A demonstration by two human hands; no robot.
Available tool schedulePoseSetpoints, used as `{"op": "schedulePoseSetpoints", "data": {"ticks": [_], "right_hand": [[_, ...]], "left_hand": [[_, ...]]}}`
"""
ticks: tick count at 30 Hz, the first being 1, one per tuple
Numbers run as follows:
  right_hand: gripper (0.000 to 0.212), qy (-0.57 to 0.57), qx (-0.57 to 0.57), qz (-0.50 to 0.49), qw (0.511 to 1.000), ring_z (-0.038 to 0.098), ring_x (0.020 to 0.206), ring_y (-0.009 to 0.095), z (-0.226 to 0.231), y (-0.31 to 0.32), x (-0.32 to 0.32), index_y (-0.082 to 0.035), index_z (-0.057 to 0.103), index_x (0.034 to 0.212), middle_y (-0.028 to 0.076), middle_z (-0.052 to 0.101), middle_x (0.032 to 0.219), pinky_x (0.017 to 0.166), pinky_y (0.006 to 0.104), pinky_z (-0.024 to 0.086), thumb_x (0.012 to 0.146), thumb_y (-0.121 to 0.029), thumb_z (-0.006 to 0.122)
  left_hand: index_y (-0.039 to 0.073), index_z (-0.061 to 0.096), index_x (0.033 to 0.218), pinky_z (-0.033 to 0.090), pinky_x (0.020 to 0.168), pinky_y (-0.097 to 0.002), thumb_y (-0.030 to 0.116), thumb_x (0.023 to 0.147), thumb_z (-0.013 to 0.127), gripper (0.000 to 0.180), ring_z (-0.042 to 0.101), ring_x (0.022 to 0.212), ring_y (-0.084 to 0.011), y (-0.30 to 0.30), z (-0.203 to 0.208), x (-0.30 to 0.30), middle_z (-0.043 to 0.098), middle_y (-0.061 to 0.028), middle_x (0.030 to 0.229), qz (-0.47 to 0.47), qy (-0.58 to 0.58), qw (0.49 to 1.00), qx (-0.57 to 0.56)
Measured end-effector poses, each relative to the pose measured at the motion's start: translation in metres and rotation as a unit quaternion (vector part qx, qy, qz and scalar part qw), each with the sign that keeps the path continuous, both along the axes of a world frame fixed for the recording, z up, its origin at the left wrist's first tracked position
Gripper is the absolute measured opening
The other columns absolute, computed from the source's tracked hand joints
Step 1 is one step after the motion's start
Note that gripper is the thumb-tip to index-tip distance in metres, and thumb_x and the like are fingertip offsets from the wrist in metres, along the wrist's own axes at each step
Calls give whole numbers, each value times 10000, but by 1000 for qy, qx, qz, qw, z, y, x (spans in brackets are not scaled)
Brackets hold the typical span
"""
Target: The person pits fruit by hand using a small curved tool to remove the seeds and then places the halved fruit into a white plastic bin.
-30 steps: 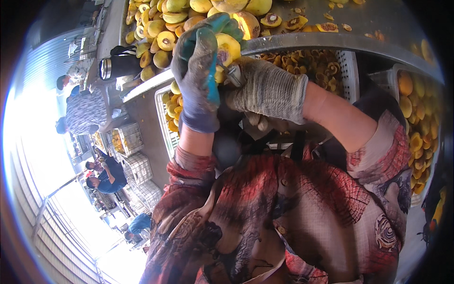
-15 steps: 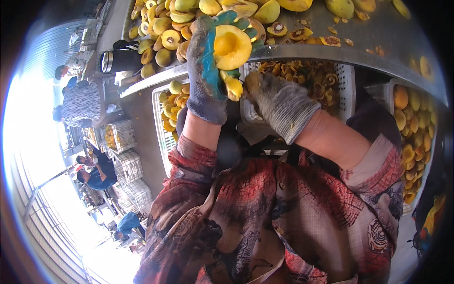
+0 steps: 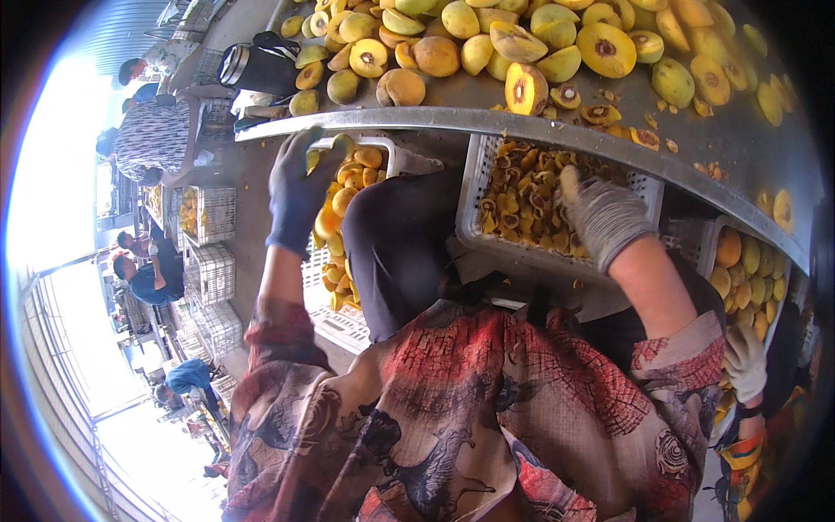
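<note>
Sorting step: our left hand drops a fruit half over its crate, right hand released above the pit crate; next, we judge, another fruit from the surface.

Daylight enters strongly from the left, where the opening beside the stacked white crates is blown out to featureless white with no recoverable detail. Illumination on the metal table at the far side is even and bright; its steel edge carries a pale sheen. The space under the table, around the dark trouser leg, lies in deep shadow. Fisheye distortion is heavy: the table edge bows, and a black vignette rings the frame. The gloved left hand shows slight motion blur; the gloved right hand is sharper. Peach halves are in adequate focus, while the distant workers on the left are soft.
</note>
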State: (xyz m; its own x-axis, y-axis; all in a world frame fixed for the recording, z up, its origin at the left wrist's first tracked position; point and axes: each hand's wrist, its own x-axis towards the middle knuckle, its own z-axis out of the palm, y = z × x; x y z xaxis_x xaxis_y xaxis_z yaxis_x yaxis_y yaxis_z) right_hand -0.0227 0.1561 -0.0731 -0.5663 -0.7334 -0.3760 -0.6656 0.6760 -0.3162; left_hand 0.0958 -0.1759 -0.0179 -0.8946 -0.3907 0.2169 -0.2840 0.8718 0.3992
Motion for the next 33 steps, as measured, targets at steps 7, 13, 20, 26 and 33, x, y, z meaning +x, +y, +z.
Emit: {"op": "schedulePoseSetpoints", "data": {"ticks": [7,13,20,26,33], "right_hand": [[256,5,-49,0,999,599,750,325,8,-17,11,-42,456,1018,171,599,817,626,428,475,824,-210,464],[277,2,-60,-7,998,594,749,322,7,-21,11,-42,460,1017,164,596,821,626,426,471,827,-243,476],[317,17,-95,-10,995,593,718,333,15,-23,17,-38,459,1008,175,594,801,601,437,467,831,-300,474],[312,8,-125,-39,991,580,695,364,19,-23,15,-57,435,1011,194,585,776,597,460,454,821,-297,495],[370,-80,-322,-117,936,570,765,331,20,-31,7,-50,431,972,200,549,809,647,398,462,729,-231,644]], "left_hand": [[23,501,1114,432,801,-339,303,648,711,583,556,943,-283,31,-12,-116,579,-171,995,-74,-161,979,-98],[43,487,1123,440,781,-368,372,621,714,642,565,909,-330,-7,-46,-126,592,-174,963,-14,-127,980,151],[184,446,1229,255,987,-461,531,636,646,716,328,1207,-302,3,-10,-120,339,-127,1321,50,-163,911,-375],[149,390,1270,318,982,-389,247,648,694,699,379,1180,-305,53,-28,-175,377,-118,1301,-249,-115,923,-269],[56,491,1166,422,865,-303,175,705,676,510,537,1020,-236,51,-17,-161,547,-104,1110,-113,-30,954,277]]}}
